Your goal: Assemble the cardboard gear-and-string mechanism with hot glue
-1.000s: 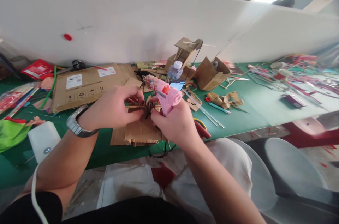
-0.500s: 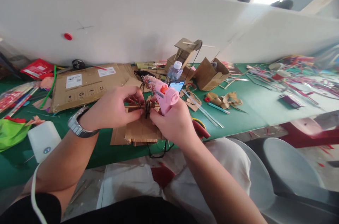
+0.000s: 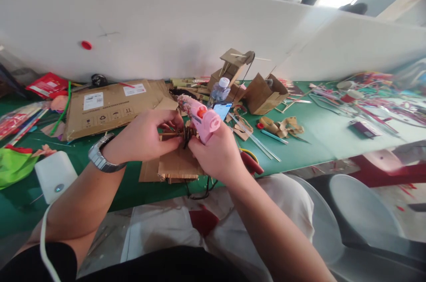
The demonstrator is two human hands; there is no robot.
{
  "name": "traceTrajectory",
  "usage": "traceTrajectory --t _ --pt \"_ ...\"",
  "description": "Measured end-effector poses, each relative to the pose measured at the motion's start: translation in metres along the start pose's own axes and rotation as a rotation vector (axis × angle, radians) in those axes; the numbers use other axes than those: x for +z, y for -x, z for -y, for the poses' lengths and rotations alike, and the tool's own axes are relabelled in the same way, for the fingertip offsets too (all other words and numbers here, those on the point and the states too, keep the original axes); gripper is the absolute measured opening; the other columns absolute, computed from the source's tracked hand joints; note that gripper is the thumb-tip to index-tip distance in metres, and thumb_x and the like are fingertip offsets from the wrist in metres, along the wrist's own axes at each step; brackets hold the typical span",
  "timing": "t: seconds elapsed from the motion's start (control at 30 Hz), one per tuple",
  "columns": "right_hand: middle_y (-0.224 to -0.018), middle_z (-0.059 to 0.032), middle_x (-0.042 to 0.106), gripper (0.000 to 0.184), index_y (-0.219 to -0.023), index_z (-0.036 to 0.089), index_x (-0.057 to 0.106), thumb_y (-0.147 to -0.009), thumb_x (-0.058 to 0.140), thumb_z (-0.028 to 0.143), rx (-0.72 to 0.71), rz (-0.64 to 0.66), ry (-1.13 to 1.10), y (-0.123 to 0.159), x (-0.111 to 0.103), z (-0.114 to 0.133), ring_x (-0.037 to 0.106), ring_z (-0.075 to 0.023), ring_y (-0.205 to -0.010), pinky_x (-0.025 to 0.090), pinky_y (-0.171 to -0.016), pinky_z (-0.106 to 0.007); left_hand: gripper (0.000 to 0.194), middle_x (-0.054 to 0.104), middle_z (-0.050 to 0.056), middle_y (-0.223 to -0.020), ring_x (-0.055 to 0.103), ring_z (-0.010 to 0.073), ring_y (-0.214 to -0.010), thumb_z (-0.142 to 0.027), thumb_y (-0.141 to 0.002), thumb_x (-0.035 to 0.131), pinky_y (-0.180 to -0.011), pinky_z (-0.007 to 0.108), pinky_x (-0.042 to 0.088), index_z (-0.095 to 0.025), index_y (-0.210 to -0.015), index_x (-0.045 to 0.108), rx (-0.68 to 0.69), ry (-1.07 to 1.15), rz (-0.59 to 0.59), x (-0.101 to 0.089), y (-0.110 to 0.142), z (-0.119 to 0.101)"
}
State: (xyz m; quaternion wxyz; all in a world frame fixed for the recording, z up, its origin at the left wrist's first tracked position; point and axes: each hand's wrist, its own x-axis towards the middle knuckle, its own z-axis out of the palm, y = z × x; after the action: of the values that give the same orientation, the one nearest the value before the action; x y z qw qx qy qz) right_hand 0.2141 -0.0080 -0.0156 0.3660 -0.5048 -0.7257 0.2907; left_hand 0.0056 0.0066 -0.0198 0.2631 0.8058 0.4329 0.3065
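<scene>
My right hand (image 3: pixel 220 153) is closed around a pink glue gun (image 3: pixel 208 124), whose crusted nozzle end points up and away to the left. Its thumb presses near a coil of dark cord (image 3: pixel 187 137) wound on a thin wooden stick (image 3: pixel 169 134). From the other side, my left hand (image 3: pixel 144 134) pinches the stick between thumb and fingers, just left of the coil. Under both hands lies a brown cardboard piece (image 3: pixel 178 165) near the table's front edge. A dark cord loop (image 3: pixel 203 194) hangs over that edge.
Behind the hands stand a bottle (image 3: pixel 219 91), a phone (image 3: pixel 222 109) and cardboard constructions (image 3: pixel 266 93). A flat cardboard box (image 3: pixel 113 115) lies left, a white power bank (image 3: pixel 56 177) by my left forearm. Clear sticks (image 3: pixel 258 142) and pliers-like red handles (image 3: pixel 252 163) lie right.
The glue gun has tilted and shifted slightly left in my right hand. My left hand has moved slightly right along with the stick. Both grips stay the same.
</scene>
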Motion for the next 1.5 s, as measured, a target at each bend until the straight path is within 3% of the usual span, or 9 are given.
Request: traceTrajectory --t 0.23,0.5,0.57,0.73,0.97,1.07,1.2,1.5 --pt "-0.127 -0.009 0.078 0.059 -0.134 0.024 0.069 -0.077 0.063 0.012 -0.007 -0.006 -0.007 0.0 0.0 -0.001 0.071 -0.0321 -0.12 0.059 -0.098 -0.045 0.01 0.081 0.001 -0.097 0.078 0.0218 -0.092 -0.029 -0.088 0.07 -0.085 0.038 0.061 -0.026 -0.098 0.07 -0.013 0.011 0.006 -0.001 0.0 0.001" --pt "-0.107 -0.0068 0.08 0.056 -0.133 0.02 0.071 -0.079 0.062 0.012 0.042 0.02 -0.026 -0.001 0.0 0.0 0.074 -0.0273 -0.093 0.059 -0.085 -0.041 0.013 0.08 0.0 -0.094 0.078 0.0214 -0.089 -0.032 -0.085 0.071 -0.083 0.036 0.061 -0.025 -0.097 0.068 -0.03 0.005 -0.005 -0.002 0.0 0.0" --pt "-0.105 -0.0068 0.08 0.056 -0.134 0.02 0.071 -0.079 0.062 0.012 0.039 0.016 -0.035 -0.001 0.0 0.0 0.075 -0.0278 -0.095 0.06 -0.086 -0.041 0.014 0.08 0.0 -0.095 0.077 0.021 -0.089 -0.031 -0.085 0.07 -0.083 0.036 0.061 -0.025 -0.098 0.067 -0.025 0.004 0.001 -0.003 0.0 0.0" --pt "-0.124 -0.0068 0.079 0.064 -0.145 0.024 0.066 -0.082 0.062 0.011 0.004 0.008 -0.096 0.0 0.001 -0.002 0.075 -0.0279 -0.111 0.061 -0.095 -0.043 0.013 0.08 0.001 -0.099 0.077 0.0218 -0.092 -0.03 -0.088 0.069 -0.086 0.038 0.062 -0.027 -0.1 0.068 0.023 -0.008 0.0 -0.008 0.001 -0.002" --pt "-0.11 -0.0076 0.081 0.058 -0.135 0.022 0.071 -0.078 0.062 0.012 0.038 0.021 -0.066 0.0 0.002 -0.003 0.076 -0.0281 -0.097 0.062 -0.081 -0.04 0.008 0.078 0.003 -0.113 0.073 0.0265 -0.108 -0.027 -0.091 0.07 -0.096 0.043 0.059 -0.03 -0.099 0.071 0.175 -0.208 -0.002 -0.016 0.003 -0.009" --pt "-0.103 -0.0069 0.081 0.05 -0.127 0.022 0.072 -0.078 0.064 0.015 0.054 0.025 -0.026 0.0 0.001 -0.002 0.075 -0.0275 -0.088 0.061 -0.078 -0.041 0.008 0.076 0.004 -0.111 0.073 0.0259 -0.105 -0.026 -0.09 0.07 -0.093 0.041 0.058 -0.028 -0.097 0.072 0.196 -0.205 0.028 -0.019 -0.001 -0.01" --pt "-0.114 -0.008 0.081 0.055 -0.132 0.022 0.071 -0.078 0.064 0.015 0.021 0.017 -0.01 0.0 0.0 -0.003 0.075 -0.0285 -0.096 0.061 -0.086 -0.042 0.005 0.074 0.004 -0.11 0.073 0.023 -0.099 -0.026 -0.09 0.07 -0.087 0.036 0.057 -0.026 -0.093 0.073 0.222 -0.171 0.059 -0.021 -0.006 -0.011" --pt "-0.109 -0.007 0.081 0.049 -0.127 0.021 0.072 -0.079 0.066 0.015 0.034 0.036 -0.068 -0.002 -0.001 -0.004 0.075 -0.0286 -0.097 0.06 -0.085 -0.041 0.008 0.078 0.003 -0.104 0.074 0.022 -0.091 -0.03 -0.091 0.068 -0.079 0.036 0.056 -0.026 -0.09 0.075 0.201 -0.303 -0.013 -0.018 0.0 -0.017"
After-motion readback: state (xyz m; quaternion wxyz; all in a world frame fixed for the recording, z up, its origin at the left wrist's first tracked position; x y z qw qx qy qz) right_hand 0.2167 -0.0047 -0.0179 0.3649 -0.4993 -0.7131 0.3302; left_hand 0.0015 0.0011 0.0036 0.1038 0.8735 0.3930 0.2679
